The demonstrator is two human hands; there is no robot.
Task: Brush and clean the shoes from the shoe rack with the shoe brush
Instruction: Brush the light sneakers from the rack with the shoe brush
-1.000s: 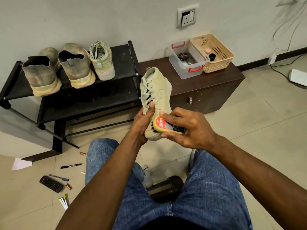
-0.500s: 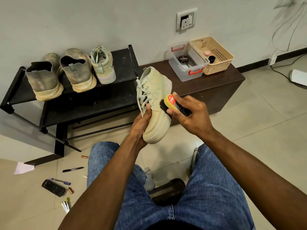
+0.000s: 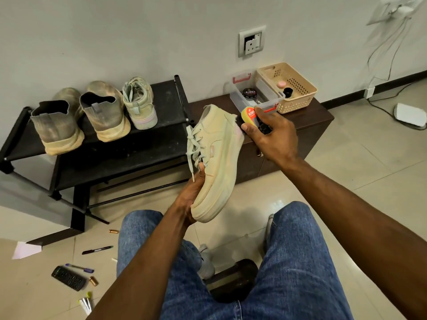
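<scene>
A person sits looking down at their own lap in blue jeans, both arms reaching forward. The left hand (image 3: 193,192) curls around the toe end of a pale cream sneaker (image 3: 216,162), thumb on top near the loose laces, holding it up in the air with its heel pointing away toward twelve o'clock. The right hand (image 3: 273,135) grips a shoe brush (image 3: 250,117) — yellow-backed with a red label and dark bristles — fingers wrapped over its back, the bristles touching the sneaker's heel at about one o'clock from the shoe's middle.

At ten o'clock from the held sneaker stands a black shoe rack (image 3: 111,153) against the wall. Its top shelf carries three shoes with heels facing the viewer: two dusty grey-brown slip-on shoes (image 3: 78,118) on the left and a matching pale sneaker (image 3: 139,105) just beside them on the right.

At one o'clock, a low dark wooden cabinet (image 3: 309,121) holds a clear plastic box (image 3: 254,95) with red handles containing a round black tin, touching a beige basket (image 3: 288,86) on its right. A wall socket (image 3: 251,42) sits above them.

On the tiled floor at seven o'clock lie pens, a black remote control (image 3: 68,278), small batteries and a scrap of paper — scattered well apart from the rack.
</scene>
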